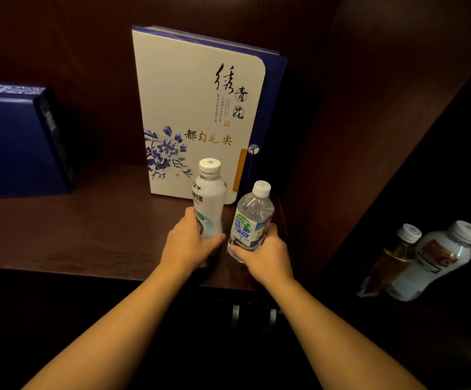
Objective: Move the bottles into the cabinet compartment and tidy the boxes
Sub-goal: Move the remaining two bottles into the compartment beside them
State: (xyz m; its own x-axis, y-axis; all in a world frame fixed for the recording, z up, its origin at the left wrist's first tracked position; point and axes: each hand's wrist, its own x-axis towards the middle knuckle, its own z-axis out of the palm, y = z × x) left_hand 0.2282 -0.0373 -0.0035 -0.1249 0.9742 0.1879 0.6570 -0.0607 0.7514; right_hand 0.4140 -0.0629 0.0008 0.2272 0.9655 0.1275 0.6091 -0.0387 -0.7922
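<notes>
Bottle-placing step: left hand [189, 243] wrapped round white milky-drink bottle [209, 201], right hand [265, 254] round clear plastic water bottle [252, 218], both upright on dark wooden shelf [74, 235] before upright white-and-blue tea gift box [197, 108]; next, likely release, then fetch remaining bottles.

Upright box [197, 108]: cream front, blue floral print at 7 o'clock, black and gold script, navy spine. Flat box [15, 142] at 9 o'clock: navy, patterned edge. Milky bottle [209, 204]: white, teal label. Clear bottle [252, 218]: blue-green label, white cap. Shelf [88, 229]: dark brown woodgrain. Amber bottle [394, 257] and white bottle [434, 260] noted at 3 o'clock.
</notes>
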